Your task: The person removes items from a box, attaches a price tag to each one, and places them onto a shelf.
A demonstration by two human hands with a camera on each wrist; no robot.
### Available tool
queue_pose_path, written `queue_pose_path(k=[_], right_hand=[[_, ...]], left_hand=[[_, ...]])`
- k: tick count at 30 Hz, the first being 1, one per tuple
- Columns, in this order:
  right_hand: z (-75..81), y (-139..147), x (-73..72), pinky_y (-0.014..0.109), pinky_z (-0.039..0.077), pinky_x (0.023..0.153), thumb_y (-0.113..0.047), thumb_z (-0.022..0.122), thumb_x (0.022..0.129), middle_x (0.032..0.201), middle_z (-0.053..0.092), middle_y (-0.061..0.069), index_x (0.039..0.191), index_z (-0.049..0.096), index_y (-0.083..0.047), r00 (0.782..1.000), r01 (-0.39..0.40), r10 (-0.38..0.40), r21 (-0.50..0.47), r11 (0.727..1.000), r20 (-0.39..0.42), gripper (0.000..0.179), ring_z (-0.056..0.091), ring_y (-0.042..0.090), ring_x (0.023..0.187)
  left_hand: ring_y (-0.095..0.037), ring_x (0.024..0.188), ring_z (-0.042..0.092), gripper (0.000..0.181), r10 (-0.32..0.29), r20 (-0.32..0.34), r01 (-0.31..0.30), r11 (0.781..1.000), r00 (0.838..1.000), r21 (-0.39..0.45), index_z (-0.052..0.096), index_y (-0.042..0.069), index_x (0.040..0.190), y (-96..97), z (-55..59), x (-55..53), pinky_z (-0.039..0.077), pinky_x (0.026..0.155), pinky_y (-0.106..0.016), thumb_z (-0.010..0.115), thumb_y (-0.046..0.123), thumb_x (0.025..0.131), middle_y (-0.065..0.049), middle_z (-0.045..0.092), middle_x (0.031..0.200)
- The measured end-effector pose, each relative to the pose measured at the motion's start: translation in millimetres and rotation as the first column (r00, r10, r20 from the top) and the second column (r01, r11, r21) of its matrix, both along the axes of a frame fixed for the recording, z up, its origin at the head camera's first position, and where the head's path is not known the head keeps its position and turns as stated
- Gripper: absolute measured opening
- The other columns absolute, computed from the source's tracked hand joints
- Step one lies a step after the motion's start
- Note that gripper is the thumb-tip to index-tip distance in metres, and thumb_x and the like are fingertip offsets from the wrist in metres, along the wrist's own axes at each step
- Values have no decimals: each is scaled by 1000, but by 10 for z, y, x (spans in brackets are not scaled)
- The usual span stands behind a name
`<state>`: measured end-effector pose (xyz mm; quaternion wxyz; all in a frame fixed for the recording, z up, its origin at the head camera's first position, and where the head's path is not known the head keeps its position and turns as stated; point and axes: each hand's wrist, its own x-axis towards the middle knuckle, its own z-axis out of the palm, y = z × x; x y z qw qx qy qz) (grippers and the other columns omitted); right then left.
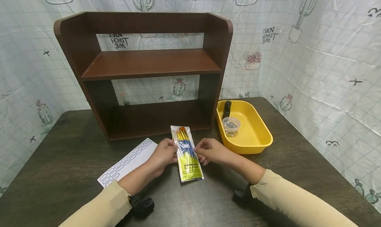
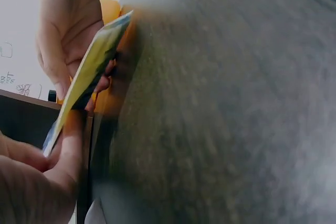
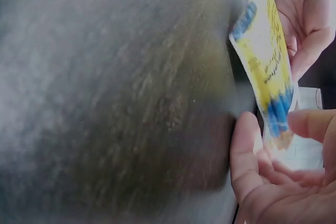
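Note:
A clear packet of paintbrushes with a yellow label is held above the table, brush tips toward the shelf. My left hand pinches its left edge between thumb and fingers. On the opposite edge, my right hand holds it with the thumb in front and fingers behind. In the left wrist view the packet appears nearly edge-on and tilted, between both hands. The right wrist view shows the packet's printed yellow face and blue brush handles.
A brown two-tier shelf stands behind the hands. To its right is a yellow tray holding a small clear tub and a black item. A label sheet lies on the dark table, partly under the left forearm.

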<state>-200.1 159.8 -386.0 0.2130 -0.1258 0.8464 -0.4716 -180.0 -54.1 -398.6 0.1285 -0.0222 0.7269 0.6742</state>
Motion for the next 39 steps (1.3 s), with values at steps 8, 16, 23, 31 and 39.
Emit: queue_pose_path(k=[8, 16, 23, 31, 39], right_hand=[[17, 41, 20, 31, 64, 78, -16, 65, 104, 91, 72, 7, 112, 63, 8, 970, -84, 118, -159, 984, 215, 25, 72, 14, 79], [-21, 33, 18, 29, 64, 80, -8, 66, 102, 100, 76, 13, 120, 59, 11, 940, -60, 164, -327, 943, 300, 27, 76, 15, 84], [-26, 3, 51, 29, 64, 84, -9, 68, 101, 105, 78, 17, 122, 60, 12, 961, -59, 154, -371, 927, 231, 30, 76, 13, 86], [15, -44, 83, 30, 64, 83, -8, 70, 100, 113, 75, 30, 123, 63, 10, 983, -53, 114, -376, 925, 143, 30, 76, 16, 86], [108, -66, 127, 31, 64, 83, -10, 69, 101, 116, 71, 37, 122, 64, 10, 985, -111, 155, -411, 905, 74, 30, 76, 15, 85]], left_hand=[[-25, 104, 72, 18, 80, -68, -73, 992, 994, 99, 39, -6, 124, -79, 22, -88, 60, 83, -32, 34, 4, 109, -37, 60, 134], [-19, 98, 71, 17, 147, -95, -128, 975, 985, 179, 35, -5, 123, -151, 44, -132, 54, 73, -23, 32, 4, 109, -39, 58, 135], [-8, 84, 67, 14, 166, -83, -146, 969, 983, 201, 38, -2, 122, -233, 110, -145, 53, 72, -21, 36, 7, 111, -30, 62, 127], [-6, 81, 70, 28, 205, -123, -179, 965, 971, 193, 53, -10, 129, -431, 202, -161, 61, 79, -22, 45, 8, 110, -10, 70, 99], [-30, 94, 77, 26, 166, -653, -420, 871, 739, -254, 67, -3, 124, -918, 432, -135, 54, 75, -9, 56, 14, 108, -22, 76, 112]])
